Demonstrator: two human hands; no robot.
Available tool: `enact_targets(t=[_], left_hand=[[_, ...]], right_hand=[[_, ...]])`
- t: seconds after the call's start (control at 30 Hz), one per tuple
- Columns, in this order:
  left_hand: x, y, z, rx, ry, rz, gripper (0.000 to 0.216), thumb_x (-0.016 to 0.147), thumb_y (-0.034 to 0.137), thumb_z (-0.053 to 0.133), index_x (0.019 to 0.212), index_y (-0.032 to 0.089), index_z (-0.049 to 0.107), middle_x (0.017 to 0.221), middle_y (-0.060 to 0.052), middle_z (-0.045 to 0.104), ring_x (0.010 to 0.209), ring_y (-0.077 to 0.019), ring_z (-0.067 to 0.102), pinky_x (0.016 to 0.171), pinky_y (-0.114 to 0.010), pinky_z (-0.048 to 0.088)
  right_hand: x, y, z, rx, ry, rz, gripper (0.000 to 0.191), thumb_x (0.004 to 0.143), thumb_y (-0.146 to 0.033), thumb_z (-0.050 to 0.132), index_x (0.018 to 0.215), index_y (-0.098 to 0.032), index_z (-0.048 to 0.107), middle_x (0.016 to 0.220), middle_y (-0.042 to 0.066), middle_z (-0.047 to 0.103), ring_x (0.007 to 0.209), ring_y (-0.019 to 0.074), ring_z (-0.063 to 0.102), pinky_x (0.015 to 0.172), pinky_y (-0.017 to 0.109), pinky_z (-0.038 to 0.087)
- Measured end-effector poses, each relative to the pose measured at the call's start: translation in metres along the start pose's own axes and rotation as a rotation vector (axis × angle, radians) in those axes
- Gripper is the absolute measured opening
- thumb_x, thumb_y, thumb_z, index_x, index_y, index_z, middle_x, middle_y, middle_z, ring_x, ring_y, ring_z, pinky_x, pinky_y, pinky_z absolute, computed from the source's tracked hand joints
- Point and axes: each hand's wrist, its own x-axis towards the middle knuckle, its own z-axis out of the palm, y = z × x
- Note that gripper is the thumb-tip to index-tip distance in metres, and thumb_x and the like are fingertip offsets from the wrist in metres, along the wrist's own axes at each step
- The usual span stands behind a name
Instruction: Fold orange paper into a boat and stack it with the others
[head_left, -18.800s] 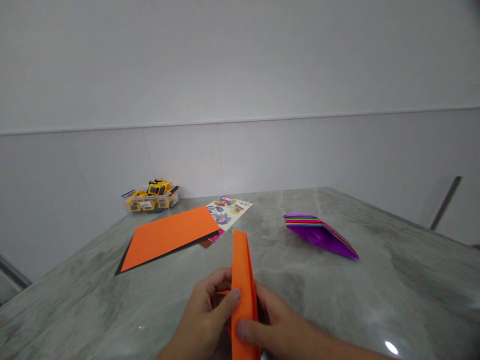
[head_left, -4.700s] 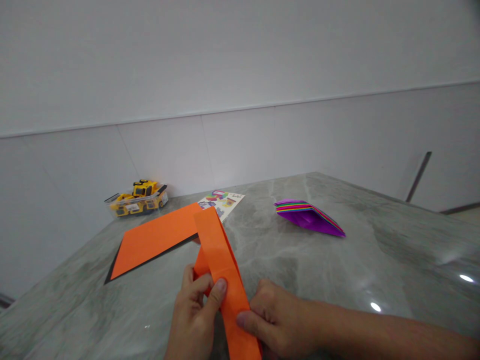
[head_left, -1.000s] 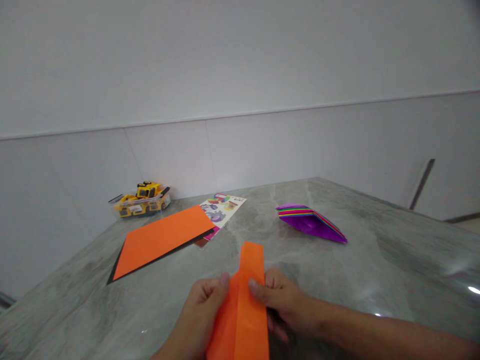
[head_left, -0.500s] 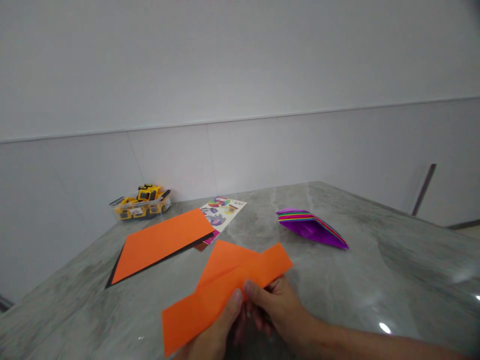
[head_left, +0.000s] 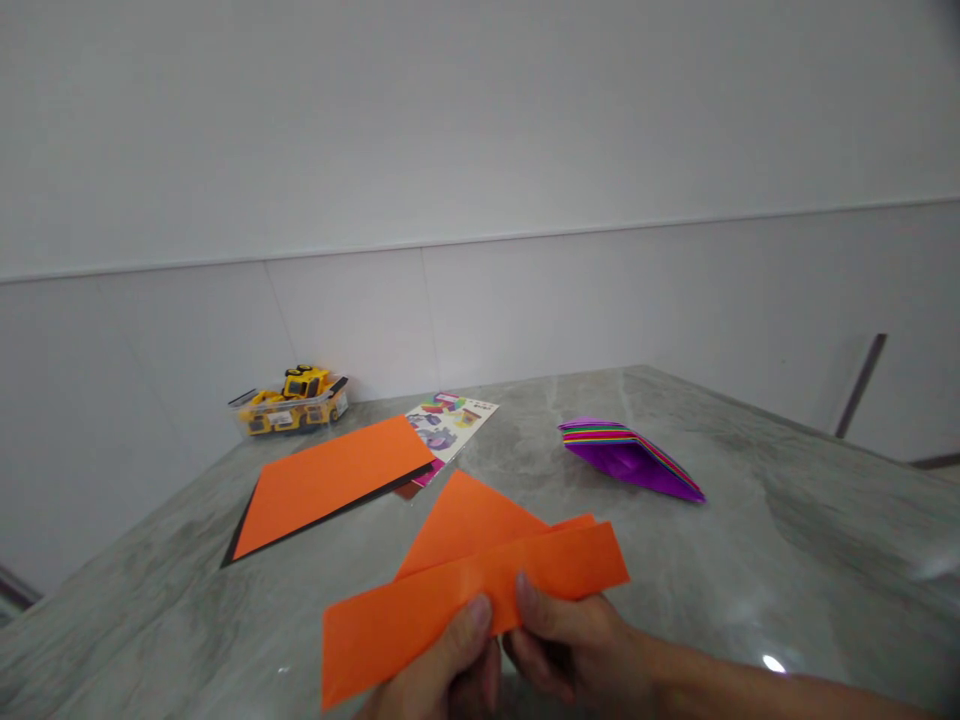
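A folded sheet of orange paper (head_left: pixel 480 565) is held low in front of me, above the table. It has a pointed peak at the top and a long flat band across the bottom. My left hand (head_left: pixel 446 650) pinches the band's lower edge, thumb on the near face. Just to its right, my right hand (head_left: pixel 562 630) grips the same edge, also with its thumb in front. The other fingers are mostly hidden behind the paper.
On the grey marbled table (head_left: pixel 517 470), orange sheets (head_left: pixel 337 475) lie over black ones at left. Behind them are a printed craft booklet (head_left: pixel 457 420) and a clear plastic box (head_left: pixel 289 412) with yellow toy trucks. A purple folded paper stack (head_left: pixel 630 460) with rainbow edges lies right.
The right part of the orange paper's band has swung down and now lies straighter with the left part. A second layer shows behind it. My right hand has shifted slightly right.
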Motion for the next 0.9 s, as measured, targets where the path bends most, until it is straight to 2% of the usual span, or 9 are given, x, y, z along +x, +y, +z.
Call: enact_targets(t=[0.1,0.33,0.5,0.67,0.77,0.9], left_hand=[[0.009,0.003,-0.003,-0.032,-0.021,-0.016,0.064,0.075,0.071,0.052,0.035,0.022,0.041,0.037,0.005,0.027,0.038,-0.0097,0.027,0.043,-0.027,0.022],[0.020,0.011,-0.020,-0.072,0.158,0.139,0.062,0.077,0.062,0.059,0.035,0.021,0.038,0.035,0.006,0.024,0.036,-0.0087,0.027,0.042,-0.026,0.019],[0.024,0.012,-0.027,-0.181,0.093,0.104,0.063,0.075,0.062,0.062,0.036,0.021,0.035,0.035,0.008,0.020,0.034,-0.0066,0.022,0.038,-0.024,0.017],[0.026,0.012,-0.032,-0.282,0.039,0.049,0.063,0.070,0.063,0.066,0.038,0.021,0.032,0.035,0.009,0.019,0.032,-0.0050,0.019,0.036,-0.023,0.018],[0.029,0.015,-0.038,-0.272,0.055,0.043,0.063,0.067,0.063,0.069,0.038,0.021,0.032,0.035,0.009,0.021,0.033,-0.0047,0.020,0.036,-0.022,0.018],[0.035,0.020,-0.046,-0.249,0.109,0.071,0.063,0.066,0.061,0.071,0.038,0.021,0.031,0.035,0.009,0.022,0.033,-0.0048,0.021,0.036,-0.022,0.019]], right_hand=[[0.003,-0.001,-0.001,0.061,0.065,0.023,0.068,0.077,-0.077,0.045,0.042,-0.019,0.038,0.034,-0.007,0.030,0.031,0.0051,0.024,0.034,0.023,0.014],[0.004,-0.010,-0.014,0.174,0.136,0.018,0.064,0.077,-0.073,0.052,0.046,-0.019,0.036,0.034,-0.009,0.026,0.033,0.0043,0.019,0.038,0.025,0.010],[0.003,-0.015,-0.022,0.249,0.114,0.027,0.063,0.079,-0.071,0.052,0.047,-0.019,0.035,0.034,-0.010,0.025,0.034,0.0044,0.016,0.040,0.025,0.009],[0.003,-0.016,-0.021,0.170,0.166,-0.022,0.065,0.079,-0.074,0.048,0.045,-0.019,0.035,0.034,-0.009,0.025,0.034,0.0049,0.016,0.040,0.027,0.009],[0.003,-0.017,-0.024,0.128,0.210,-0.053,0.068,0.079,-0.075,0.046,0.043,-0.020,0.032,0.034,-0.009,0.022,0.034,0.0049,0.015,0.040,0.027,0.008],[0.005,-0.019,-0.031,0.123,0.236,-0.082,0.066,0.079,-0.071,0.052,0.043,-0.020,0.032,0.034,-0.009,0.021,0.034,0.0043,0.015,0.040,0.026,0.008]])
